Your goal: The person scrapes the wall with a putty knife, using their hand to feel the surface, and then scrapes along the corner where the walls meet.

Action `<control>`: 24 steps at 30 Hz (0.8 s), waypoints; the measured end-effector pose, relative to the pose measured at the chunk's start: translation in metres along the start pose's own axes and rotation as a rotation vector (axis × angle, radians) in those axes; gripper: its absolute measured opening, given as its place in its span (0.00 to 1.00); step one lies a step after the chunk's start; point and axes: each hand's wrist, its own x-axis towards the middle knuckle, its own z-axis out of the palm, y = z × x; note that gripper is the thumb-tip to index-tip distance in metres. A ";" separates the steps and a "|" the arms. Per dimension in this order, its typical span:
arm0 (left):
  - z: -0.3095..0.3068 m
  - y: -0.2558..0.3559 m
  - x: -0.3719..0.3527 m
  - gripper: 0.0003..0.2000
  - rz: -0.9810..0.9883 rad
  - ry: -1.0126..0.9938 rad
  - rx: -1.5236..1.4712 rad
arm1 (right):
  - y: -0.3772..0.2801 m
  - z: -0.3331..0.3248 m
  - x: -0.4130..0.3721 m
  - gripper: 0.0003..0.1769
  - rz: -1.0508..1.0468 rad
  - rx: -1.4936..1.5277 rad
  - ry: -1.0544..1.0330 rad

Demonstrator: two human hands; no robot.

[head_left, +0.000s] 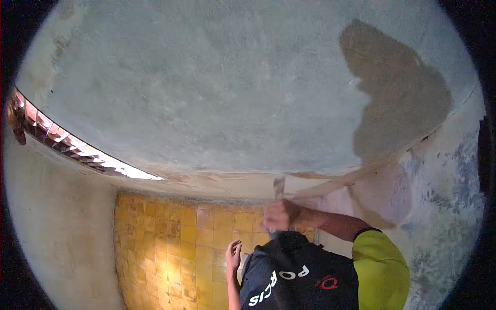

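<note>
Scraping overhead where the ceiling [206, 93] meets the wall [62, 227].
My right hand [278, 216] is clamped on the scraper [279, 187], blade up at 6 o'clock against the flaking edge [310, 176]; my left hand [233, 256] hangs open and empty at 7 o'clock, before the yellow tiles [170, 243]. Too steep an angle could gouge the surface, dropping flakes onto me.

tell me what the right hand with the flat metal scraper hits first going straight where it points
Probably the grey-green plaster ceiling, just above the flat metal scraper that the right hand points upward, though depth is unclear.
</note>
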 end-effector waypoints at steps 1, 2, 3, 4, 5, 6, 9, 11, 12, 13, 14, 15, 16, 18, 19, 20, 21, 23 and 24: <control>-0.002 -0.001 0.000 0.14 0.013 -0.002 -0.006 | 0.005 -0.006 -0.006 0.11 0.175 0.048 0.026; -0.005 -0.003 0.001 0.14 0.028 -0.004 -0.014 | 0.017 -0.018 -0.015 0.10 0.347 0.094 0.052; -0.006 -0.004 0.005 0.14 0.051 -0.004 -0.024 | 0.022 -0.022 -0.023 0.10 0.392 0.135 0.053; -0.008 -0.007 0.007 0.14 0.042 -0.008 -0.013 | 0.026 -0.026 -0.030 0.10 0.437 0.176 0.056; -0.012 -0.010 0.006 0.14 0.031 -0.010 0.001 | 0.018 -0.019 -0.039 0.11 0.361 0.218 0.034; -0.011 -0.009 0.008 0.14 0.018 -0.013 0.008 | 0.003 -0.021 -0.037 0.12 0.254 0.121 -0.065; -0.008 -0.004 0.003 0.14 -0.006 -0.018 -0.012 | -0.016 -0.040 -0.009 0.13 0.309 0.328 0.015; -0.013 -0.007 0.006 0.14 0.007 -0.048 0.039 | 0.007 -0.038 -0.014 0.16 0.160 -0.006 0.147; -0.013 -0.007 0.008 0.14 0.019 -0.060 0.061 | 0.006 -0.037 -0.011 0.17 0.136 -0.016 0.112; -0.012 -0.007 0.010 0.14 0.031 -0.071 0.081 | 0.005 -0.036 -0.003 0.18 0.110 -0.025 0.076; -0.016 -0.009 0.002 0.14 0.019 -0.079 0.092 | -0.004 -0.034 0.001 0.19 0.100 -0.026 0.043; -0.017 -0.003 0.003 0.14 0.023 -0.083 0.098 | -0.011 -0.034 0.002 0.19 0.093 0.016 0.043; -0.013 0.003 0.012 0.14 0.040 -0.085 0.097 | -0.017 -0.034 0.003 0.19 0.074 0.050 0.039; -0.015 0.005 0.014 0.14 0.034 -0.073 0.087 | -0.015 -0.031 -0.003 0.19 0.082 0.044 0.049; -0.015 0.006 0.016 0.14 0.033 -0.064 0.078 | 0.001 -0.030 -0.015 0.19 0.098 -0.006 0.054; -0.014 0.005 0.016 0.13 0.028 -0.055 0.067 | 0.009 -0.028 -0.023 0.19 0.115 -0.053 0.058; -0.009 0.008 0.020 0.13 0.043 -0.054 0.059 | 0.006 -0.026 -0.017 0.19 0.098 -0.039 0.044; -0.012 0.013 0.015 0.13 0.049 -0.060 0.060 | -0.018 -0.024 -0.014 0.18 0.054 -0.011 0.024; -0.009 0.013 0.021 0.13 0.057 -0.059 0.051 | -0.021 -0.034 -0.002 0.18 0.039 0.029 -0.001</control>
